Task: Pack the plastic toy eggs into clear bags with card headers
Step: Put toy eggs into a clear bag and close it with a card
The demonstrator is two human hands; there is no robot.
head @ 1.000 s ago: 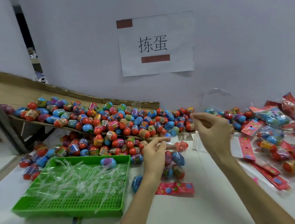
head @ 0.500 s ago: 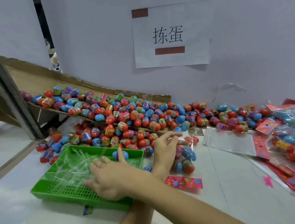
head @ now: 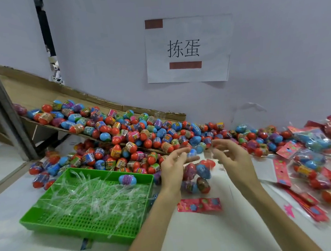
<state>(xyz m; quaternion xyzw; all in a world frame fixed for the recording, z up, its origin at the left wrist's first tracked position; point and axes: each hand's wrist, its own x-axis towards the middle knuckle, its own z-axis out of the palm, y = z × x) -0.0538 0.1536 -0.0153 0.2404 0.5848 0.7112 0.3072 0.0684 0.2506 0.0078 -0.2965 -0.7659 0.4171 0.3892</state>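
Observation:
A clear bag point(head: 199, 175) holding several toy eggs lies on the white table between my hands, its pink card header point(head: 198, 205) flat on the table toward me. My left hand point(head: 172, 166) pinches the far, open end of the bag between thumb and fingers. My right hand point(head: 233, 159) hovers just right of that end with its fingers loosely curled, holding nothing. A big pile of loose red, blue and purple eggs point(head: 141, 135) lies behind, spilling off a cardboard ramp point(head: 29, 90).
A green mesh tray point(head: 49, 223) at the left holds clear plastic strips and one blue egg point(head: 127, 179). Filled bags point(head: 312, 165) and an empty bag with a pink header point(head: 281, 171) crowd the right. A metal post point(head: 1, 110) stands far left.
My right hand went from above the bag to the green tray, then came back to the bag's open end. My left hand stayed on the bag.

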